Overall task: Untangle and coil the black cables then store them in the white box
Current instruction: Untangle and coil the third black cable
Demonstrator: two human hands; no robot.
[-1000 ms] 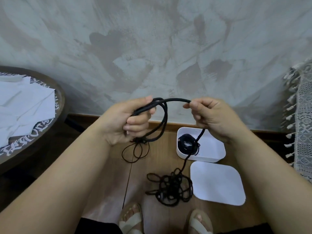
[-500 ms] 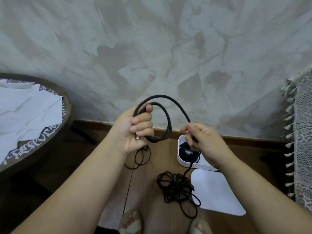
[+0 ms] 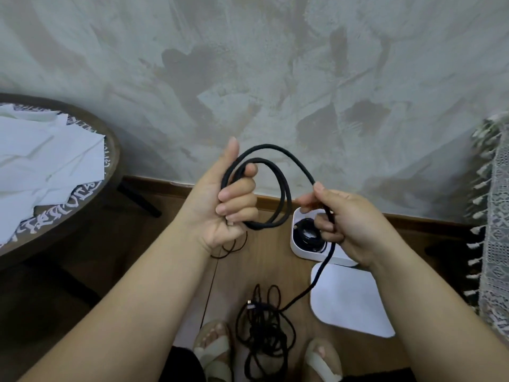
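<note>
Two black cable loops [image 3: 264, 226] sit gripped in your left hand [image 3: 228, 208]. Your right hand [image 3: 349, 221], just beside, pinches the downward-trailing slack.

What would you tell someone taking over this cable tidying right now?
Left hand grips about two loops of a black cable.
Right hand pinches that cable's free run, which trails down to the tangled pile on the floor between the feet.
White box sits open on the floor with one coiled cable inside; its lid lies beside it.
Done: one cable stored, this coil begun.
Left: finish this coil, untangle the pile, box everything.
</note>
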